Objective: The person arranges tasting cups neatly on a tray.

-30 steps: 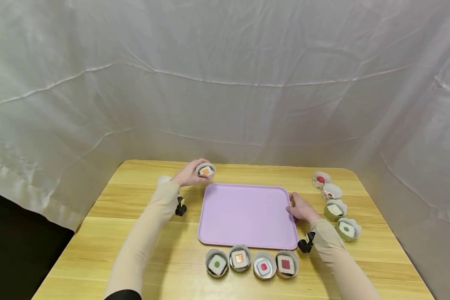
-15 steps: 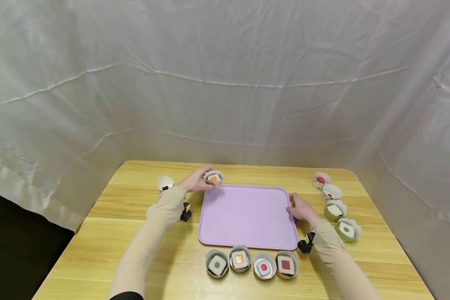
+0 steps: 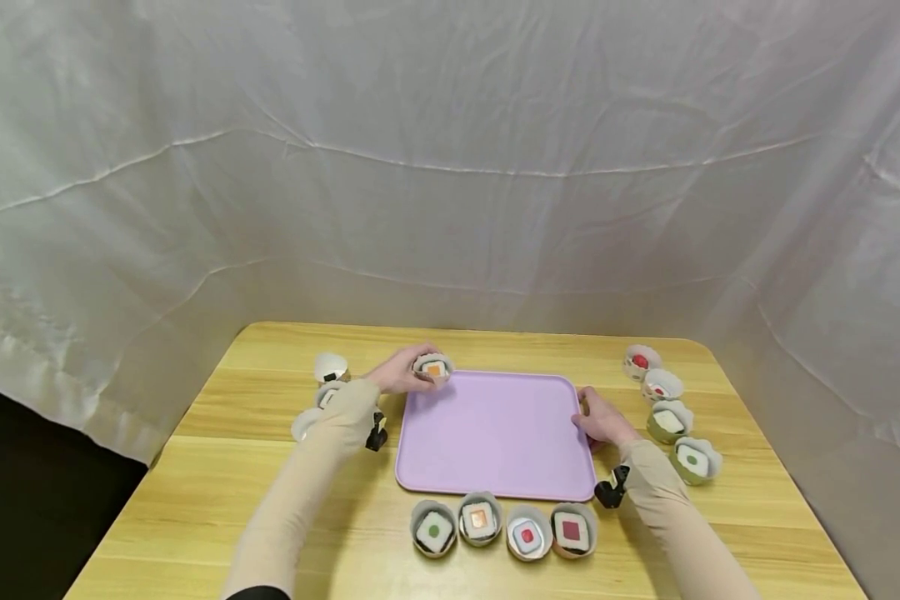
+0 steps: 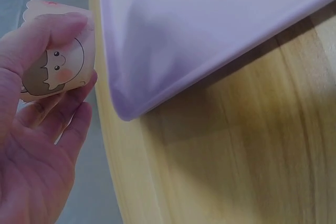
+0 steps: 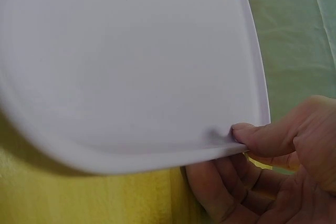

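Note:
My left hand (image 3: pixel 401 372) holds a small paper baking cup (image 3: pixel 433 367) above the far left corner of the lilac tray (image 3: pixel 497 435). Inside the cup sits a white sushi-like piece with an orange square on top. The left wrist view shows the thumb across the cup's printed cartoon face (image 4: pixel 60 61), with fingers on its other side. My right hand (image 3: pixel 603 416) pinches the tray's right edge, thumb on top of the rim and fingers beneath, as the right wrist view shows.
Several filled cups (image 3: pixel 434 528) line up along the tray's near side. More cups (image 3: pixel 671 420) run down the table's right side. At left, other cups (image 3: pixel 331 367) are partly hidden by my left sleeve. Pale cloth (image 3: pixel 495 208) hangs behind the wooden table (image 3: pixel 210 467).
My left hand has carried the cup to the right and nearer, from beyond the tray's far left corner to over it. My right hand has stayed on the tray's edge.

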A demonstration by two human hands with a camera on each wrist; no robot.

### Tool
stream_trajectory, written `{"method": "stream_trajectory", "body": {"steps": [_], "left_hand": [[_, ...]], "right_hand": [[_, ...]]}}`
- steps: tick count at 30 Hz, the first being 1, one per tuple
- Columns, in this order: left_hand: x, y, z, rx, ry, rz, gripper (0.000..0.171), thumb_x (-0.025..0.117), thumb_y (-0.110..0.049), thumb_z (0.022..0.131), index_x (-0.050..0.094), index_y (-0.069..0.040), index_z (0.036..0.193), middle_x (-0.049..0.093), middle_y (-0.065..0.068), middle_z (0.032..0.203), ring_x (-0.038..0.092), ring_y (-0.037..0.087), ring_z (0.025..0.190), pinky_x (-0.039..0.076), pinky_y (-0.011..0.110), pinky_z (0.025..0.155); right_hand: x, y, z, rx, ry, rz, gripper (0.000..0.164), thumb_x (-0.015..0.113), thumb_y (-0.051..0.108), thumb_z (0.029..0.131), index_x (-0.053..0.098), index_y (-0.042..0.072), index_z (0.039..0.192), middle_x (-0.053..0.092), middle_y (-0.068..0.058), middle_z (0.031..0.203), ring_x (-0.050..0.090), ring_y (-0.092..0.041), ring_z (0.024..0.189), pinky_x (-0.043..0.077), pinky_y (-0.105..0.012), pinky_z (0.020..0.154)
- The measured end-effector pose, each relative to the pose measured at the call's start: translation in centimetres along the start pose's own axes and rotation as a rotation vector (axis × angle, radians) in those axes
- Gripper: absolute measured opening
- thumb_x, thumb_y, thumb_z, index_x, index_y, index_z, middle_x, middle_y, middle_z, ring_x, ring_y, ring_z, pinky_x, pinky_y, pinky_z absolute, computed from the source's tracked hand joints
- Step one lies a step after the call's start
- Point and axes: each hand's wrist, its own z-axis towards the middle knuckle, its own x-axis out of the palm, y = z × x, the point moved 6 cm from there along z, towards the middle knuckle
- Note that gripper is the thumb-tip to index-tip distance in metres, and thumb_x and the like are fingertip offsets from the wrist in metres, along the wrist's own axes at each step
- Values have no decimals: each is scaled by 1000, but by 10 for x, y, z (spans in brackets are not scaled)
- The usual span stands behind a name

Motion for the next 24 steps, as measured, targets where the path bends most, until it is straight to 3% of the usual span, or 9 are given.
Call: {"method": "stream_trajectory", "body": {"steps": [5,18,24], "left_hand": [[6,0,0,14,20,12,57,77,1,81,53,2,132,61,24,130,56,40,123,43,56,115],[19,4,0,-66,88,33,54,75,1,83,54,-3,132,61,20,132,55,38,127,40,57,117],[23,8,-1,-51,85,98,55,76,-2,84,52,-2,134,61,21,131,57,37,122,44,54,114]], "right_hand": [[-1,0,0,4,-2,-11,39,52,4,99,34,-7,132,53,-16,83,60,-18,57,58,-30,48],[1,1,0,24,-4,-8,37,52,4,99,35,-5,132,54,-16,85,62,-19,59,59,-31,50],[1,1,0,26,-5,-13,38,52,5,100,35,-5,132,54,-17,86,62,-19,58,58,-30,49]]}}
